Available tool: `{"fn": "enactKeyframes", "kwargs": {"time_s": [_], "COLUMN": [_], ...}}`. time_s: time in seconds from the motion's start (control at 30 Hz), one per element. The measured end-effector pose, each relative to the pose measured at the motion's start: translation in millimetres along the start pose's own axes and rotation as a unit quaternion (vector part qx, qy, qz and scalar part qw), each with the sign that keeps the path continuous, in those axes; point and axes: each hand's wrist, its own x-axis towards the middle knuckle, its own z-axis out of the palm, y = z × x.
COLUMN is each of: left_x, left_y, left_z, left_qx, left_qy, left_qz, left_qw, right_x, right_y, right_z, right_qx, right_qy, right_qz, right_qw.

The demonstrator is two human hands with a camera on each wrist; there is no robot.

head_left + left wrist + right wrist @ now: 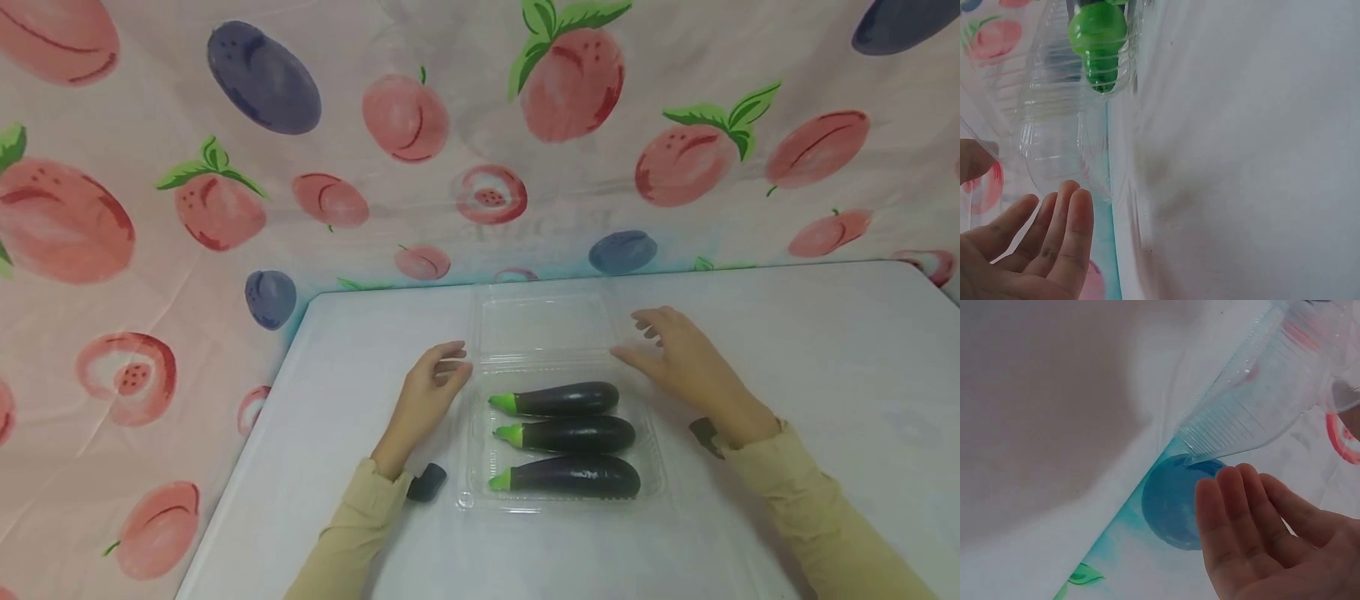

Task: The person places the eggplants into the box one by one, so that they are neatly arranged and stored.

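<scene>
A clear plastic clamshell box (480,467) lies on the table with its lid (551,325) folded back, away from me. Inside its base are three dark purple eggplants (577,435) with green stem ends pointing left. My left hand (427,392) is beside the box's left edge near the hinge, fingers extended and nothing held. On the opposite side, my right hand (686,358) hovers by the right edge, thumb apart from loosely straight fingers. In the left wrist view a green eggplant stem (1099,47) shows through the plastic wall.
A white table (810,367) surrounds the box on all sides. Behind it and along the left hangs a pink cloth (420,42) printed with fruit. Dark wrist cameras (427,483) stick out under both cuffs.
</scene>
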Motion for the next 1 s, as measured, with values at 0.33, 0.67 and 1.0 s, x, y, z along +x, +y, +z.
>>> {"fn": "enactKeyframes", "kwargs": {"time_s": [0.33, 0.67, 1.0], "left_x": [9.2, 9.9, 8.9], "left_y": [-2.5, -3.3, -3.6], "left_z": [2.9, 6.2, 5.7], "left_qx": [-0.031, -0.055, -0.087], "left_qy": [-0.006, -0.025, -0.035], "left_qz": [0.004, -0.014, -0.029], "left_qw": [0.9995, 0.9981, 0.9952], "right_x": [4.3, 4.2, 3.0], "right_y": [4.4, 5.9, 3.9], "right_z": [5.2, 6.7, 7.4], "right_qx": [0.036, 0.073, 0.080], "right_qy": [-0.030, -0.045, -0.043], "right_qz": [0.022, 0.017, 0.005], "right_qw": [0.9987, 0.9961, 0.9958]}}
